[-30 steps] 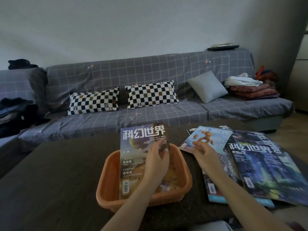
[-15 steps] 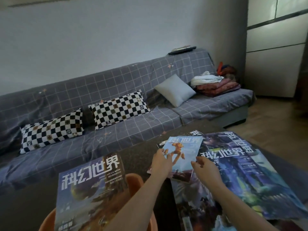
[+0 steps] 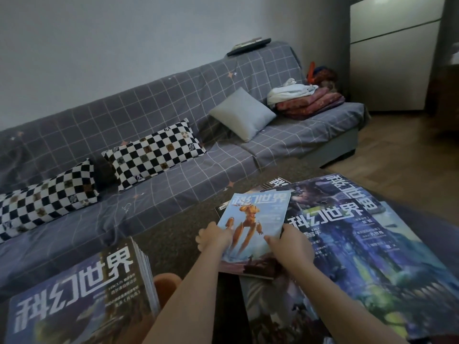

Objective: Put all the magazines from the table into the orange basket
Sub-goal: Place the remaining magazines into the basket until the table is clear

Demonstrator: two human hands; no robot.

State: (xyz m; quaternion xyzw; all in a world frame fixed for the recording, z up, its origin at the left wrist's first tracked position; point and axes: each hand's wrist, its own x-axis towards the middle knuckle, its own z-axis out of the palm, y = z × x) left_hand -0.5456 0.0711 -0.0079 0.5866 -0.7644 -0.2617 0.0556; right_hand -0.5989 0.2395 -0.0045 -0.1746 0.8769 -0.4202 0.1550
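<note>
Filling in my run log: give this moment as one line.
step: lifting light-blue magazine | left hand: grips left edge | right hand: grips right edge | orange basket: holds one magazine

Dark table (image 3: 188,219): orange basket (image 3: 167,285) near its front edge, holding stacked magazines (image 3: 82,301); spread of overlapping magazines (image 3: 360,244) across its right side, reaching toward the far edge

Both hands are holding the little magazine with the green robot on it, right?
Not quite: the head view shows both hands, left hand and right hand, holding the little magazine, but the robot on its light blue cover is orange, not green.
</note>
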